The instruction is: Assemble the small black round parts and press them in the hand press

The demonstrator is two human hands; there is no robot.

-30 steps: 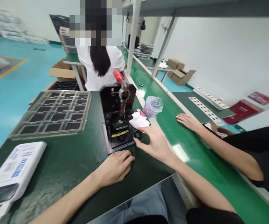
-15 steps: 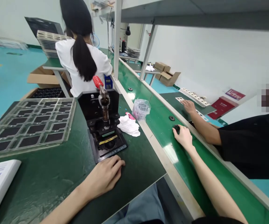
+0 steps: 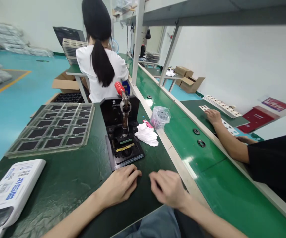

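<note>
Two empty hands, fingers loosely curled and gripping nothing: left hand (image 3: 119,185) just in front of black benchtop hand press (image 3: 124,152) on green bench mat (image 3: 68,181), right hand (image 3: 167,189) near mat's edge.

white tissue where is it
In the head view, the crumpled white tissue lies right of the black hand press, just below the clear plastic bag.

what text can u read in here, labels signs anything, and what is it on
white pack: blue print on its face, too blurred to quote
press: small lettering along the base's front edge, too small to read
red folder: pale print, too small to read
red sheet: print too small to read
</note>
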